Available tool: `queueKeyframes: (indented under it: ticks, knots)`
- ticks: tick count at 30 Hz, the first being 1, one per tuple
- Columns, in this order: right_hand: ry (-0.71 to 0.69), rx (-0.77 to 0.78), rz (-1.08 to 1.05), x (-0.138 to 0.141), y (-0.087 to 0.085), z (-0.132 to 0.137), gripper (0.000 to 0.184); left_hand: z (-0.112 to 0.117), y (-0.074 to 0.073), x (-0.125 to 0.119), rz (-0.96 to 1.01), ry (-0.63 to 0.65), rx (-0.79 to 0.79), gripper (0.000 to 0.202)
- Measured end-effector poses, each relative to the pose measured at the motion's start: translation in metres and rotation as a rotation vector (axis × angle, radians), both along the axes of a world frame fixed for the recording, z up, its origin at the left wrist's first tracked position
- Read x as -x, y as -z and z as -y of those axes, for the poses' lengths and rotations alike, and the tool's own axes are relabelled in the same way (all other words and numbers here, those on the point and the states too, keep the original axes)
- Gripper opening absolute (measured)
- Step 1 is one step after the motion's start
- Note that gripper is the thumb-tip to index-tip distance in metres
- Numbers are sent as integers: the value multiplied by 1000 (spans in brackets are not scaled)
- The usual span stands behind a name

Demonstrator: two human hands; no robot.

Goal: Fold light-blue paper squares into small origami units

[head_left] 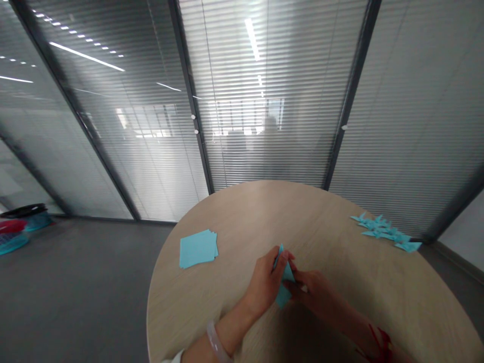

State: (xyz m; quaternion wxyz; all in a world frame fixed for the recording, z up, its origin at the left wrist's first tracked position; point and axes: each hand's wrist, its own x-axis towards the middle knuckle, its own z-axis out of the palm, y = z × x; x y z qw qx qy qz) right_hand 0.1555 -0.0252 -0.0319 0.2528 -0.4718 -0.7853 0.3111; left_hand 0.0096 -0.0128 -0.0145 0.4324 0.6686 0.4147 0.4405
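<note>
A light blue folded paper piece (284, 282) stands pinched between both my hands above the round wooden table (242, 212). My left hand (266, 281) grips its left side, with fingertips closed near the upper point. My right hand (315, 292) holds the lower right side with its fingers closed on the paper. A pale bangle sits on my left wrist, and a red cord circles my right wrist.
A stack of flat light blue paper squares (198, 248) lies on the table to the left. Several folded blue paper shapes (385, 232) lie in a cluster at the far right edge. Glass partitions with blinds (272, 91) stand behind. Coloured baskets (18, 227) sit on the floor at far left.
</note>
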Motion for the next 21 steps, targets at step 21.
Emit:
queueKeyframes:
  ticks: [21]
  knots:
    - [-71, 55, 2, 1, -5, 2, 28, 1, -2, 0, 15, 23, 29, 41]
